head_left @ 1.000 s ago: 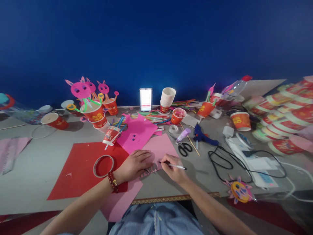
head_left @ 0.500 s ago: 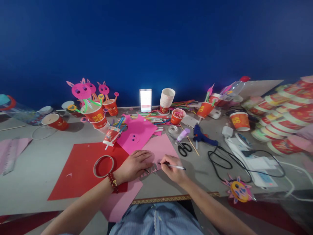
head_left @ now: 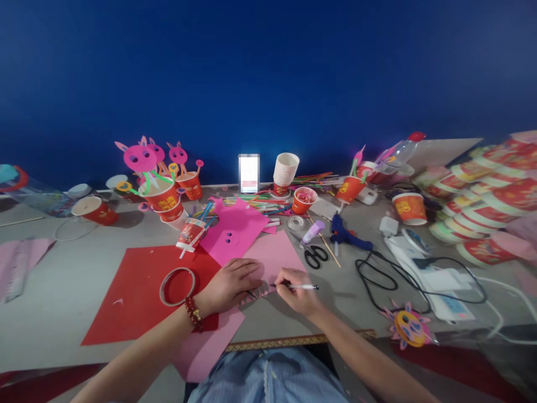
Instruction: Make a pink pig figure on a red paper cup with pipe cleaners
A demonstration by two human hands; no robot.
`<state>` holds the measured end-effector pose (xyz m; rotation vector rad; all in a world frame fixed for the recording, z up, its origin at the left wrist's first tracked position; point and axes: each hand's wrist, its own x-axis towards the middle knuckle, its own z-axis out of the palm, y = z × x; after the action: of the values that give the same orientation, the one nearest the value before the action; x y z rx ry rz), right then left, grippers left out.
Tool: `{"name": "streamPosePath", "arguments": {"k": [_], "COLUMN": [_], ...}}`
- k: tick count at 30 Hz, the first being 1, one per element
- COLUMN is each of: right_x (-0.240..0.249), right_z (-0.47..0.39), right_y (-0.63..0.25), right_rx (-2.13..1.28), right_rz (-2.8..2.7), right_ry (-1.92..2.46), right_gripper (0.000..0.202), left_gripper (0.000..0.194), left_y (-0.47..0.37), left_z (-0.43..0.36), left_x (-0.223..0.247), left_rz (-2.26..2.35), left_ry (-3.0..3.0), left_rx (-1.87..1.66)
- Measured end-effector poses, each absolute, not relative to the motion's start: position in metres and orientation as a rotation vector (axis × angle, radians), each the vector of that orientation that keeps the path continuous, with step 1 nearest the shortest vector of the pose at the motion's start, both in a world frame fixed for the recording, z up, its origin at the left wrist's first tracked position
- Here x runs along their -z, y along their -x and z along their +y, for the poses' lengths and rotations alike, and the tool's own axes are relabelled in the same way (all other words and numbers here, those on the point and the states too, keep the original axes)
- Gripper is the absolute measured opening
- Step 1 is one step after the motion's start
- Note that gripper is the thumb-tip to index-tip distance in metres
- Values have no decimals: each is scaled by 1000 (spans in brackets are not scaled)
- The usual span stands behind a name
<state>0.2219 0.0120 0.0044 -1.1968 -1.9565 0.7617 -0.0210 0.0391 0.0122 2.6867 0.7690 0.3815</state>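
Observation:
My right hand (head_left: 296,290) is closed around a pen (head_left: 307,286), its tip touching the light pink paper (head_left: 285,252) near the paper's lower edge. Fingers stretched out, my left hand (head_left: 232,282) lies flat on the same sheet, to the left of the pen. Small curved outlines show on the paper between the two hands. Under my left wrist is a red sheet (head_left: 121,302) with a roll of tape (head_left: 163,291) on it. A bright pink sheet (head_left: 235,224) with cut edges lies beyond my left hand.
Right of the paper are black-handled scissors (head_left: 316,257), a purple glue stick (head_left: 313,230), a blue glue gun (head_left: 348,232) and a white power strip (head_left: 440,296) with looping cables. Red paper cups (head_left: 161,198) with pink animal faces stand at the back left. Stacked cups (head_left: 495,201) lie far right.
The pen and my right hand have shifted very slightly on the paper. My left hand stays flat in place; the whole view has moved a little.

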Motion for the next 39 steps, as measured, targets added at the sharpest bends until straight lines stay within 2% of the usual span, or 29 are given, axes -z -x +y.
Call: {"name": "streamPosePath", "arguments": {"k": [28, 39], "right_x": [-6, -1], "right_z": [11, 12], "right_y": [-224, -223], "right_rx": [-876, -828], "right_rz": [-1870, -1804], "right_ry": [1173, 1235], "right_gripper": [22, 16], "left_gripper": [38, 36], "left_y": [22, 22], "left_z": [40, 40], "left_x": [-11, -10], "left_rz": [776, 776], "left_ry": [-2686, -2698], "left_rx": [-380, -367]}}
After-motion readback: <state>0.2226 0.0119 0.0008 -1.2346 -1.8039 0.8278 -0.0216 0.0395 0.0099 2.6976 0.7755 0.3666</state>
